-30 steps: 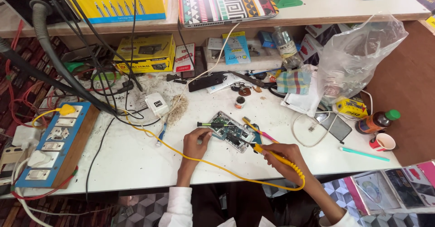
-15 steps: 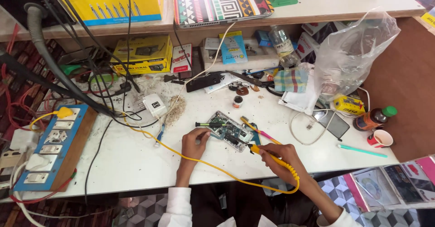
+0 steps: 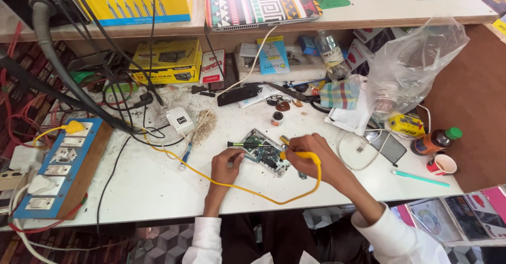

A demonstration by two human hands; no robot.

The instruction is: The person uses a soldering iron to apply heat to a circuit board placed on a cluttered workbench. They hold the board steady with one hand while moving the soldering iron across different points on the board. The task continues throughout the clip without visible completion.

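From the head view I see my right hand (image 3: 311, 158) with fingers clamped on the yellow soldering iron (image 3: 274, 147), tip over the circuit board (image 3: 263, 150) mid-desk (image 3: 158, 190); my left hand (image 3: 227, 164) fingers pinch together at the board's near edge.

A white worktable (image 3: 158, 190) under a wooden shelf (image 3: 369, 11), patterned floor (image 3: 168, 245) below.

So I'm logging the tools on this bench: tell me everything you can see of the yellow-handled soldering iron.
The yellow-handled soldering iron has a thick yellow grip, a dark slim shaft and a yellow cord looping across the white tabletop toward the blue power strip. It lies nearly level, tip pointing to the person's left over the small green circuit board. The right hand grips its handle; the left hand rests at the board's edge. Whether the tip touches the board cannot be told.
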